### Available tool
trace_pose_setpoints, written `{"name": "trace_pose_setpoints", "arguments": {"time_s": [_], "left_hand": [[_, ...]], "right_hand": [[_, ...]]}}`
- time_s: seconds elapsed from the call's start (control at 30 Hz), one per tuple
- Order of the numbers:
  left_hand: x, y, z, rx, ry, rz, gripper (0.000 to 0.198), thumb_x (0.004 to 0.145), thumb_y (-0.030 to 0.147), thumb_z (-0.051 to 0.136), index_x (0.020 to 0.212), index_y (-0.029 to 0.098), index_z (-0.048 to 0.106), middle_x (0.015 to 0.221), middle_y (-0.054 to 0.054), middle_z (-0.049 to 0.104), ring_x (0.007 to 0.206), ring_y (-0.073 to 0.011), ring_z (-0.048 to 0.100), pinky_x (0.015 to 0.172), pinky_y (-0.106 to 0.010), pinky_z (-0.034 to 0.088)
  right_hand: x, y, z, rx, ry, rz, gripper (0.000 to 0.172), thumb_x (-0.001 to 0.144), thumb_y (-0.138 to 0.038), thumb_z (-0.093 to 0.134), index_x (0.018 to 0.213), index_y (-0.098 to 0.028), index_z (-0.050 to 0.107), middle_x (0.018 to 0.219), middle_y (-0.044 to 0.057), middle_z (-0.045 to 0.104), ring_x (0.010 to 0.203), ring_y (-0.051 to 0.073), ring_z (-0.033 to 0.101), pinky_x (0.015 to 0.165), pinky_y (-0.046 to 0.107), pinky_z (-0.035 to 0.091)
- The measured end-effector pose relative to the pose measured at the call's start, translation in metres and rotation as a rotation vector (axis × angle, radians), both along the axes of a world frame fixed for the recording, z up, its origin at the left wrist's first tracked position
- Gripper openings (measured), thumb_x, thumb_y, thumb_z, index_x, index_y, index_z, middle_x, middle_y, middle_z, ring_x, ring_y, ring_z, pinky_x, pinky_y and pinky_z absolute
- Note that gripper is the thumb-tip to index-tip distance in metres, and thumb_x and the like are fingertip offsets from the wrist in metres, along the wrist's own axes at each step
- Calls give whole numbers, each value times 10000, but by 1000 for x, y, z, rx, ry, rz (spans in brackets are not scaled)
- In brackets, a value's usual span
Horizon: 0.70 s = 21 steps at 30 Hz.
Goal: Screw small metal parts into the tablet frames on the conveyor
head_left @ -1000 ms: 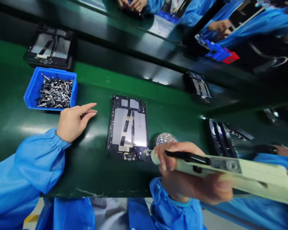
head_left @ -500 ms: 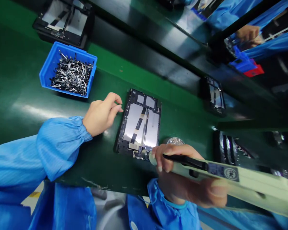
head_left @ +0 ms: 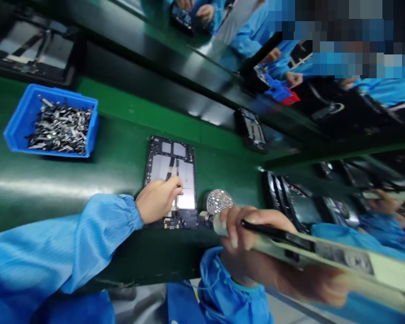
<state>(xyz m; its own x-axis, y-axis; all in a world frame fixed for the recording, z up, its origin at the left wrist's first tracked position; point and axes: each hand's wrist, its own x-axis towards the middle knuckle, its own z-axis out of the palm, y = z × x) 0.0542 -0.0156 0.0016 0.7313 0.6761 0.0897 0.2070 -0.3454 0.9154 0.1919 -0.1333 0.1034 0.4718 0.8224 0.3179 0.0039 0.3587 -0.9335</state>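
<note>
My left hand [head_left: 159, 199] is over the lower left of an opened tablet [head_left: 188, 180], its fingertips drawn together above the flat cable. Whatever may be between them is too small to make out. The tablet lies on the green bench with its light grey battery and circuit boards exposed. My right hand [head_left: 256, 243] grips a pale electric screwdriver [head_left: 384, 270] with a black lever. Its tip, blurred, points left beside a round dish [head_left: 220, 201] of small screws, right of the tablet. I cannot tell whether the tip touches the dish.
A blue bin [head_left: 18, 121] full of small metal parts stands at the left. Behind it is another opened tablet [head_left: 37, 45]. A further device [head_left: 251, 130] sits on the dark rail at the back. Black parts [head_left: 283, 198] lie at the right. Co-workers in blue sleeves [head_left: 253, 38] work beyond.
My left hand has moved from beside the tablet to over it. The screwdriver tip has left the tablet's lower edge and is now by the screw dish. The view has shifted right.
</note>
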Motion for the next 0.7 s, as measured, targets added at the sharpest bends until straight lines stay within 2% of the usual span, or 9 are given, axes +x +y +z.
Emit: {"name": "trace_pose_setpoints", "arguments": {"time_s": [0.1,0.17,0.27,0.33,0.43,0.53,0.6,0.7], "left_hand": [[-7,6,5,14,-118,16,195,1012,298,497,1000,233,680,881,-38,767,727,-188,705,658,-291,513],[-12,13,10,40,-199,61,191,993,303,546,960,228,718,940,-50,767,784,-180,710,684,-277,533],[-19,26,16,75,-200,142,176,954,313,615,893,232,758,899,-47,765,816,-193,717,687,-280,548],[-25,38,17,100,-150,218,163,925,341,652,886,244,777,900,-36,771,804,-195,711,672,-289,546],[-32,58,10,130,-78,388,163,887,394,708,932,266,799,907,-8,767,738,-182,675,655,-313,521],[-34,73,0,67,-79,542,197,884,413,733,1016,282,799,756,26,699,601,-152,577,592,-322,448],[-34,78,-4,17,-106,599,194,883,387,738,1034,279,795,680,34,642,555,-141,529,562,-322,422],[-32,79,-2,10,-120,624,164,880,343,743,1020,276,798,692,28,638,551,-134,520,543,-322,419]], "right_hand": [[35,8,-8,135,-47,-184,505,854,-666,599,863,-213,822,427,-42,423,348,149,389,423,304,345],[58,16,-19,151,-40,-272,511,854,-675,571,774,-223,797,411,-47,398,336,141,369,405,290,337],[78,25,-39,164,17,-343,514,866,-688,572,731,-227,755,420,-57,390,335,128,355,399,277,349],[81,29,-50,167,56,-353,508,870,-685,585,748,-222,754,427,-61,397,339,122,361,397,268,356],[79,34,-59,147,100,-364,492,858,-676,629,751,-212,752,430,-56,420,352,122,397,408,270,385],[77,37,-61,109,114,-384,488,841,-694,655,746,-222,734,426,-62,411,355,129,411,416,283,404],[76,39,-60,84,116,-393,481,833,-701,661,744,-233,727,425,-64,401,353,133,411,413,291,412],[75,40,-58,73,125,-400,454,819,-681,679,731,-239,731,427,-57,412,357,135,419,412,294,416]]}}
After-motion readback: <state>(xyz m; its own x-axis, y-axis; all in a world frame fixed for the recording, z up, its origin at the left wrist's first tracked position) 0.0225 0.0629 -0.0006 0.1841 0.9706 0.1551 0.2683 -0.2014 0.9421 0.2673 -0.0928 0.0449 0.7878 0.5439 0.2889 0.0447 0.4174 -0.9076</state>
